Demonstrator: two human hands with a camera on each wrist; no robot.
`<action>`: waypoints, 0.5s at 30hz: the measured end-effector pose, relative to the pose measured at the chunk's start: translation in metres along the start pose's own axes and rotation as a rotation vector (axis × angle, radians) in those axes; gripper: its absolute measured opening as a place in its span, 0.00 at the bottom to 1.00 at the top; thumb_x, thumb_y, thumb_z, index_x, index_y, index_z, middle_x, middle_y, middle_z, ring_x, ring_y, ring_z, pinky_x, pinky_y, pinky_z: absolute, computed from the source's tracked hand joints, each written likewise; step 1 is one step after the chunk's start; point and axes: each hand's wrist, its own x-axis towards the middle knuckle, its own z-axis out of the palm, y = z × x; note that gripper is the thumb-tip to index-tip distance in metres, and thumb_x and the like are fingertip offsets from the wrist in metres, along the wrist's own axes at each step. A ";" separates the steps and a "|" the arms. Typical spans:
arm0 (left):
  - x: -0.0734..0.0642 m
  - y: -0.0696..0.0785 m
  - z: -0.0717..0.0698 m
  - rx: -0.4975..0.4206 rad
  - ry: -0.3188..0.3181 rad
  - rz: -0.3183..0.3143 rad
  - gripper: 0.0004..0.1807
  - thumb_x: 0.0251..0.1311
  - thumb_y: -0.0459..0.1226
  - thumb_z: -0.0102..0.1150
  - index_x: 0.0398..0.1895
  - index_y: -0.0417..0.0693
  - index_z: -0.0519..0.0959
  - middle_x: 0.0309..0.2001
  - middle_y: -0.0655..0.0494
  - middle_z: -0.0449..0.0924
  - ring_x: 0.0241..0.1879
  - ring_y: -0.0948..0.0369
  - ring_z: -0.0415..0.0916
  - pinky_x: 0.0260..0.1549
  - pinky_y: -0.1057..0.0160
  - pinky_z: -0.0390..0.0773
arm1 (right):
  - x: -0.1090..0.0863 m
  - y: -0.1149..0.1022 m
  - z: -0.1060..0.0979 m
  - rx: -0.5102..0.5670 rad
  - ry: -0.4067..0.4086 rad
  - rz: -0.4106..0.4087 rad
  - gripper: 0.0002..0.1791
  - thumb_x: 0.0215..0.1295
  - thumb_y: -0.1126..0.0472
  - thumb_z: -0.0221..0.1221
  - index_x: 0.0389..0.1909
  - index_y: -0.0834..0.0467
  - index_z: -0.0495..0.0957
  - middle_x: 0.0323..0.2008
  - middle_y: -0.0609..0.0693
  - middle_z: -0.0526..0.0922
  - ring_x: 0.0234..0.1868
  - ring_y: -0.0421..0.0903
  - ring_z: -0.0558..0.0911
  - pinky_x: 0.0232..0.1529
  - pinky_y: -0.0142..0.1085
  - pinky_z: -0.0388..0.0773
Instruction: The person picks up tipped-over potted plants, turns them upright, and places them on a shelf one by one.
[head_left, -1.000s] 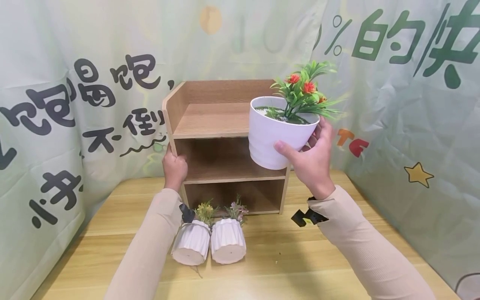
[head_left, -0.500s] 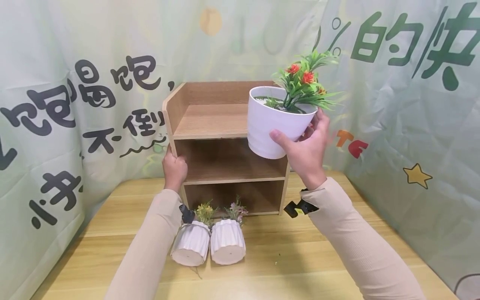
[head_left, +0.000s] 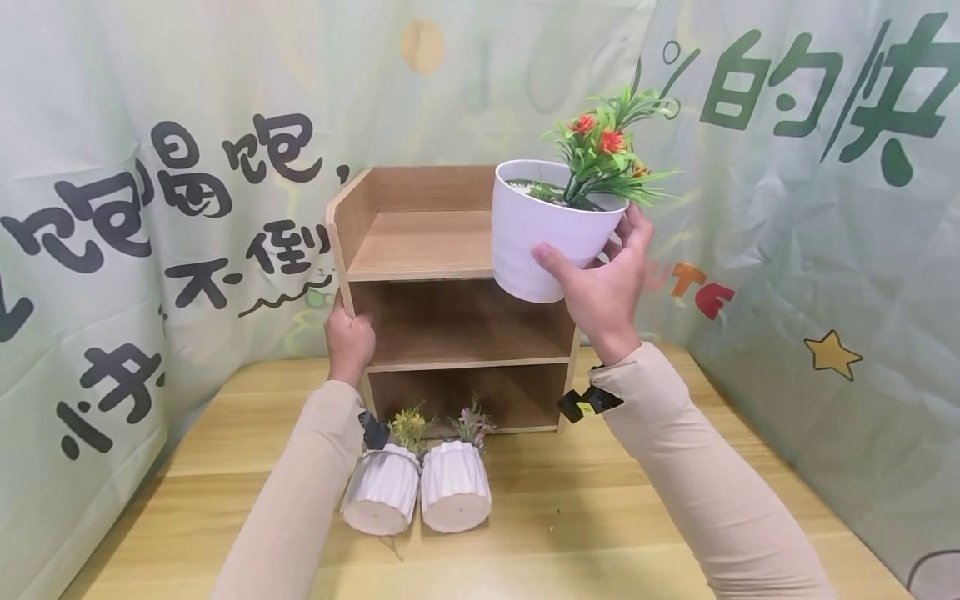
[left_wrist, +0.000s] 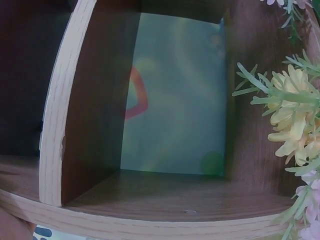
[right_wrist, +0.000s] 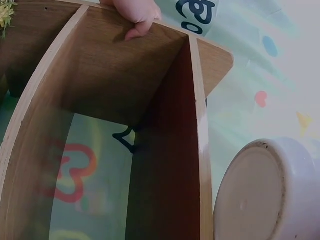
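My left hand grips the left side panel of a wooden shelf unit, its thumb on the inner side. In the right wrist view the same hand shows at the panel's edge. My right hand holds a white flowerpot with green leaves and red flowers, thumb on the front and fingers round the right side. The pot hangs in front of the right part of the top board, slightly tilted. Its pale underside shows in the right wrist view; whether it touches the shelf I cannot tell.
Two small white fluted pots lie tipped over before the shelf, bases toward me, with yellow flowers and pinkish flowers. The wooden table carries everything. Printed cloth hangs behind and at both sides.
My right hand has raised the flowerpot and brought it a little to the left. My left hand stays on the shelf panel, and the small pots have not moved.
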 end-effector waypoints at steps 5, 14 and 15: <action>0.000 0.000 0.001 -0.007 0.004 0.012 0.31 0.51 0.26 0.45 0.64 0.39 0.69 0.53 0.34 0.77 0.54 0.44 0.72 0.58 0.48 0.67 | 0.005 0.004 0.001 -0.028 0.021 -0.004 0.55 0.41 0.58 0.76 0.68 0.59 0.53 0.61 0.52 0.69 0.54 0.50 0.75 0.52 0.41 0.75; 0.000 0.001 0.001 -0.010 0.003 -0.006 0.32 0.51 0.26 0.46 0.65 0.40 0.68 0.54 0.34 0.76 0.55 0.44 0.72 0.59 0.50 0.67 | 0.011 0.009 0.005 -0.063 0.058 -0.036 0.54 0.39 0.57 0.77 0.67 0.60 0.56 0.59 0.54 0.71 0.54 0.47 0.75 0.52 0.40 0.75; -0.001 0.001 0.001 -0.008 0.003 -0.008 0.32 0.52 0.26 0.46 0.65 0.40 0.68 0.54 0.34 0.76 0.55 0.44 0.72 0.59 0.49 0.67 | 0.012 0.010 0.005 -0.065 0.064 -0.037 0.54 0.39 0.57 0.77 0.67 0.61 0.56 0.59 0.54 0.71 0.54 0.47 0.75 0.52 0.39 0.75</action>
